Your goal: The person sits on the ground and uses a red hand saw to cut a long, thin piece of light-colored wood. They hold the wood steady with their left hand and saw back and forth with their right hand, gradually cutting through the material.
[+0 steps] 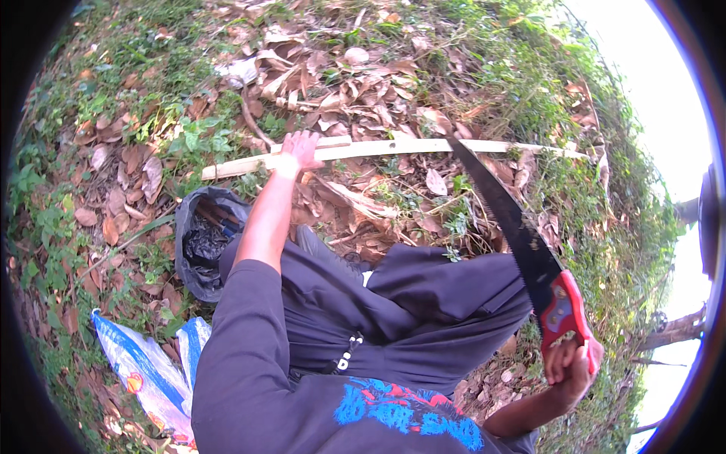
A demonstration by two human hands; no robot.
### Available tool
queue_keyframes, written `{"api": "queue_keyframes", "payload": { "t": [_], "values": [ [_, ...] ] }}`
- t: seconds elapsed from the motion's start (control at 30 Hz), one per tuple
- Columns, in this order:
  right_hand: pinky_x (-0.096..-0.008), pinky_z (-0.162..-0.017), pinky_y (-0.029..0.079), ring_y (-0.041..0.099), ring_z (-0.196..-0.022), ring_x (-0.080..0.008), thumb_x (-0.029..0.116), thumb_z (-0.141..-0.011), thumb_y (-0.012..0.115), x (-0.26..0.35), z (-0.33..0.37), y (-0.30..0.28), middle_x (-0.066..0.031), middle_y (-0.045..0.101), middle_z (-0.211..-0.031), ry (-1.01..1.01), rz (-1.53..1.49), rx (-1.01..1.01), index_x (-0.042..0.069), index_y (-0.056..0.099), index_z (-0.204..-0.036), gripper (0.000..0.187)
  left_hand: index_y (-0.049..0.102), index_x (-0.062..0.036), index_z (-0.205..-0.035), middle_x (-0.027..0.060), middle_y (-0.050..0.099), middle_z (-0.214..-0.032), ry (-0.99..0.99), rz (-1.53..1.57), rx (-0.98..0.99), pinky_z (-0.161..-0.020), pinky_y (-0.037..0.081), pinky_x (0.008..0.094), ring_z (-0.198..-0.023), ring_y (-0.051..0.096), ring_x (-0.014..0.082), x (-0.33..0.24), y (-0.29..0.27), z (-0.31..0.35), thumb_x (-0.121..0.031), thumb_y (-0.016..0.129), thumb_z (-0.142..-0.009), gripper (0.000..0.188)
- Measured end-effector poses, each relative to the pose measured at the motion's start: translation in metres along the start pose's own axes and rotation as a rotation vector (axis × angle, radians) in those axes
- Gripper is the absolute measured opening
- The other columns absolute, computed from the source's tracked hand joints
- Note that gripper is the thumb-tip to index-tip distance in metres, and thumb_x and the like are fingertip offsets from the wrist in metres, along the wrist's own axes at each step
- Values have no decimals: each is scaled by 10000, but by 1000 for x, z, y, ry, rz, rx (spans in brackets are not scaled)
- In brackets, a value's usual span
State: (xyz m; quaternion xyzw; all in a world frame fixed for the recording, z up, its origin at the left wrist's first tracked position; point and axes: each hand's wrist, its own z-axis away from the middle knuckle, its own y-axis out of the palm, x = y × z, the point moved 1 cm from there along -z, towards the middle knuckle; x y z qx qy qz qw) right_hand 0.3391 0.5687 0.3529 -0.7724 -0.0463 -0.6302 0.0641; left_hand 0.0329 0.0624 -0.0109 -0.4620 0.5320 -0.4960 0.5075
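A long pale wooden strip [408,146] lies across the leaf litter in front of me, running left to right. Beside its left part sits a shorter piece of wood [333,141]. My left hand [301,151] rests on both with its fingers stretched out flat. On the right, my right hand [572,362] is wrapped round the red handle of a handsaw [522,242]. The dark toothed blade slants up and away to the left, and its tip overlaps the strip in view; whether it touches the wood I cannot tell.
An open black plastic bag [189,261] with items inside stands by my left leg. A blue-and-white striped sack [144,363] lies at the lower left. Dry leaves and green weeds cover the ground. Trunks or branches [677,331] show at the right edge.
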Motion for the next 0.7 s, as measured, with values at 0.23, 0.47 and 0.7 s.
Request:
{"api": "queue_keyframes", "payload": {
  "t": [0.23,0.47,0.7],
  "values": [
    [-281,-370,399,505,-422,-148,284,-994,600,96,83,-57,-72,505,-535,-193,423,-422,-1,479,-740,400,525,-61,-1362,205,617,-1255,84,151,12,-1025,465,491,-1191,581,395,-3,12,-7,-425,855,-676,843],
    [-273,-525,492,632,-540,-172,269,-985,638,151,161,-61,-113,623,-613,-198,774,-953,-62,610,-838,363,448,-53,-1405,255,550,-1309,24,81,209,-997,463,536,-1204,548,444,2,-4,1,-272,797,-692,824],
    [-218,-510,450,537,-478,-95,266,-973,694,204,245,-61,-37,569,-569,-86,1032,-1337,12,624,-810,309,433,-73,-1433,288,523,-1317,83,117,227,-1035,424,534,-1226,514,472,14,0,-16,-255,781,-708,824]
  ]
}}
